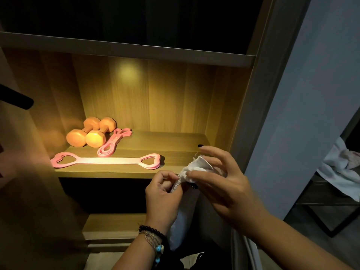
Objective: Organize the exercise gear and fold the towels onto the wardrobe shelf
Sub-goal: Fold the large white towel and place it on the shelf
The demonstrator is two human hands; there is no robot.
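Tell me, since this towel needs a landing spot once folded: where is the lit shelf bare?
Bare: the shelf's right half, between the stretch strap's right loop and the side wall. Crowded: the left, with dumbbells, coiled band and strap along the front.

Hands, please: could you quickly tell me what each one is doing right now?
Left hand: pinches the white towel.
Right hand: thumb on the towel's bunched top, fingers spread.
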